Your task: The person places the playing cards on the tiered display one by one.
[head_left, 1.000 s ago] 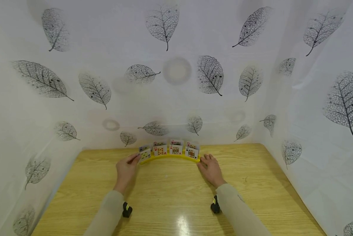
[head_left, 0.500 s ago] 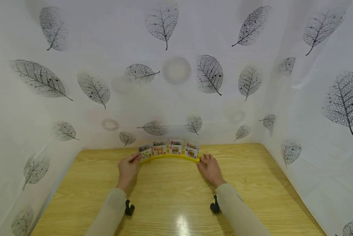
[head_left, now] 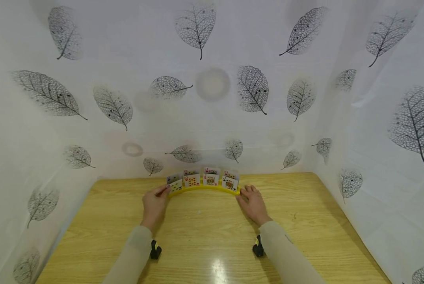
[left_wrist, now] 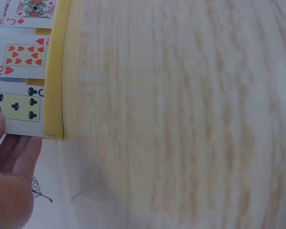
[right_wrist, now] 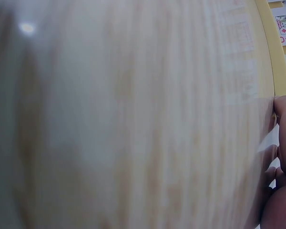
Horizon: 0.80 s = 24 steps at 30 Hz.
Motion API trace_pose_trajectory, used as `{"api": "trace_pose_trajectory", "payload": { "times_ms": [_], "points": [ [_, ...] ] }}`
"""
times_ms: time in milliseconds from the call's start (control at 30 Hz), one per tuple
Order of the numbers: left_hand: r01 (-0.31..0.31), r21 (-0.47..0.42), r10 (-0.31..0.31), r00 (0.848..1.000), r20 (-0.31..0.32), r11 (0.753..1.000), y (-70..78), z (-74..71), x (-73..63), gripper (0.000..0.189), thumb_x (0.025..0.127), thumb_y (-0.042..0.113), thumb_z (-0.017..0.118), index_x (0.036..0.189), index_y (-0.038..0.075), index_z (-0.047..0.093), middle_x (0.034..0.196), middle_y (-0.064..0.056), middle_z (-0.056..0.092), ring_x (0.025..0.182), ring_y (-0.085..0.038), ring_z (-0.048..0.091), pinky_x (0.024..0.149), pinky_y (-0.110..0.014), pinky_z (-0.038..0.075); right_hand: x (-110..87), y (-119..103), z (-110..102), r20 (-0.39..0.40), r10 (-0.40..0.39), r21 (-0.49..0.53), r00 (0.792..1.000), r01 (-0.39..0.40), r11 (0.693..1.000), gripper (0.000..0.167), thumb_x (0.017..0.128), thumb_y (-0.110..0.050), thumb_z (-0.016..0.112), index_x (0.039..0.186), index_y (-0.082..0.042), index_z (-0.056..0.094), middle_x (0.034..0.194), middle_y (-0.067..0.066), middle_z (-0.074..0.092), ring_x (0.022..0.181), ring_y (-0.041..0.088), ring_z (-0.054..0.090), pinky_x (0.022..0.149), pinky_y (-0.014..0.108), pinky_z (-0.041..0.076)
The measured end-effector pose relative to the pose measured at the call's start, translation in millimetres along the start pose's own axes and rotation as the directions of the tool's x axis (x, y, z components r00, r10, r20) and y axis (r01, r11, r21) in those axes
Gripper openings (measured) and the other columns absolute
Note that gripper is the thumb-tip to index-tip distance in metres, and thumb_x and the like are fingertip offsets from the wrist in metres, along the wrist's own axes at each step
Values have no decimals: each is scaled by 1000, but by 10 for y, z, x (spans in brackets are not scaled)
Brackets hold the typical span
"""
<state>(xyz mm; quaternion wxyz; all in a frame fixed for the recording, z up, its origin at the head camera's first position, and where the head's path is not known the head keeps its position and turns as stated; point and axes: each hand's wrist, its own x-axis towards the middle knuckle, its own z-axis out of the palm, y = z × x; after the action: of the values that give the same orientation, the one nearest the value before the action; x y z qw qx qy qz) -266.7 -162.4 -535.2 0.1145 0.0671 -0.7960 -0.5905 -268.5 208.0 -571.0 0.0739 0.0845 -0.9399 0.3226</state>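
A curved yellow card holder (head_left: 205, 187) stands near the back of the table, with two rows of upright playing cards. My left hand (head_left: 154, 204) is at its left end and pinches a clubs playing card (left_wrist: 15, 106), thumb on the face and fingers behind the edge. The lower edge of this card sits in the front row of the yellow holder. Beside it stand the ten of hearts (head_left: 192, 181), a jack of diamonds (head_left: 210, 180) and another face card (head_left: 229, 184). My right hand (head_left: 253, 204) touches the holder's right end with loosely bent fingers.
The wooden table (head_left: 201, 232) stretches out in front of the holder. A white leaf-patterned sheet (head_left: 212, 118) hangs behind the table and along both sides. Black wrist devices (head_left: 155, 250) sit by both sleeves.
My left hand has shifted slightly right, and the clubs card has moved a little lower at the holder's left end. My right hand and the other cards have stayed in place.
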Motion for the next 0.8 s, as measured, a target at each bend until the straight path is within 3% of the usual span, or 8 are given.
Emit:
{"api": "trace_pose_trajectory", "payload": {
  "times_ms": [200,533,800],
  "points": [
    [-8,20,8,1000,-12,1000,-11,15,24,29,100,18,74,126,3,75,127,-17,75,117,-31,73,83,-13,59,-5,-3,-6,-1,1,7,1000,-1,1000,53,107,-32,62,144,6,59,158,31,47,153,55,33,127,69,25],
    [61,-9,-61,998,24,998,-25,16,40,33,101,25,73,130,9,73,133,-15,73,119,-28,72,88,-19,61,4,4,-1,1,3,6,1000,-3,1000,53,106,-32,63,144,5,59,159,30,47,153,54,33,126,69,25],
    [-1,47,1,1000,4,999,-9,33,53,29,101,22,73,126,7,75,130,-17,74,112,-29,74,79,-13,59,11,-8,-4,12,16,9,1000,-16,1000,53,106,-31,62,144,5,59,160,30,46,154,53,31,127,68,25]
  ]
}}
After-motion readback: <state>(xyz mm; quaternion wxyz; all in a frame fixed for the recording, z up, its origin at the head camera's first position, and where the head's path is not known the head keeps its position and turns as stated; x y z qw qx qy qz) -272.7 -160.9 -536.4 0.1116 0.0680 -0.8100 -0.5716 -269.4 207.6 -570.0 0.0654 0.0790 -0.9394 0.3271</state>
